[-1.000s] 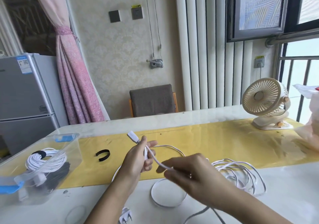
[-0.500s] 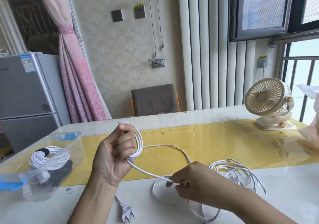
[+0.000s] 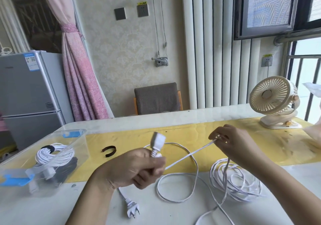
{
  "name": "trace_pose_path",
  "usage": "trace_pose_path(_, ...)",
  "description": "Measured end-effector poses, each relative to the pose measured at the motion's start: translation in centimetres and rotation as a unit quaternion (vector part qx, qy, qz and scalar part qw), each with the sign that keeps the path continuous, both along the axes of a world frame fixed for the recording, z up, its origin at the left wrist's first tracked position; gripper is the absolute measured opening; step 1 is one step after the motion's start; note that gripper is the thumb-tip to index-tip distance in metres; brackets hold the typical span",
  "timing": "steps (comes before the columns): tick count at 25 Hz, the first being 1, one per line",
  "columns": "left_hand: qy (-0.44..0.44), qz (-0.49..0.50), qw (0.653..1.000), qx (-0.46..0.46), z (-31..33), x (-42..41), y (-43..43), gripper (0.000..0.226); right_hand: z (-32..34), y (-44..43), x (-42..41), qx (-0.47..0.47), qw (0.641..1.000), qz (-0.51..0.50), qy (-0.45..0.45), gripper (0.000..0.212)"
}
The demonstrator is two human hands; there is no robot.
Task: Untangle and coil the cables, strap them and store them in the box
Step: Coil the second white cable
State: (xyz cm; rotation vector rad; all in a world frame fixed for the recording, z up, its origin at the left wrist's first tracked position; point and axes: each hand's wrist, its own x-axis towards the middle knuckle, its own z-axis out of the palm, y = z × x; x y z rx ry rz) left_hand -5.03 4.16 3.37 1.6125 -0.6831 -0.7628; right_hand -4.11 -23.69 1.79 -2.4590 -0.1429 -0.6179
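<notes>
My left hand (image 3: 139,168) grips the white cable just below its socket end (image 3: 157,142), which sticks up above my fist. My right hand (image 3: 231,141) pinches the same white cable (image 3: 188,155) further along, pulled taut between both hands. The rest of it lies in loose loops (image 3: 234,179) on the table, and its two-pin plug (image 3: 132,209) rests near the front edge. A black strap (image 3: 109,151) lies on the yellow runner. The clear plastic box (image 3: 76,141) at the left holds a coiled white cable (image 3: 53,155) with a black strap and a dark cable.
A cream desk fan (image 3: 274,101) stands at the back right of the table on the yellow runner (image 3: 191,134). A plastic bag (image 3: 312,131) sits at the far right edge. A grey fridge (image 3: 26,92) and a chair (image 3: 158,98) are beyond the table.
My left hand lowered and turned, the socket end now pointing up. My right hand rose and moved right and away, drawing the cable taut between both hands.
</notes>
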Motion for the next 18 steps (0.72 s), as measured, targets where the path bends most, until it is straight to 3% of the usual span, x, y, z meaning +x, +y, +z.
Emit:
trace_pose_path(3,-0.040,-0.009,0.988,0.151,-0.5,-0.4,-1.3,0.031,0.9,0.2,-0.6,0.090,0.996,0.007,-0.026,0.014)
trace_pose_path(6,-0.035,0.007,0.988,0.151,-0.9,-0.2,-1.9,0.034,1.3,0.6,-0.8,0.223,0.974,0.027,0.022,0.017)
trace_pose_path(9,-0.032,0.033,0.989,0.141,-1.0,0.0,-2.0,0.040,1.6,1.4,-1.4,0.387,0.914,0.079,0.088,0.019)
trace_pose_path(12,-0.040,0.131,0.982,0.129,-1.6,0.4,-2.9,0.044,2.4,2.4,-2.4,0.475,0.861,0.148,0.103,0.018)
trace_pose_path(14,-0.028,0.225,0.970,0.088,-1.9,0.8,-3.8,0.047,2.7,3.2,-3.2,0.466,0.857,0.201,0.095,0.017)
trace_pose_path(18,0.009,0.380,0.924,-0.028,-2.7,2.2,-5.2,0.042,2.6,4.7,-4.9,0.308,0.908,0.278,0.062,0.014)
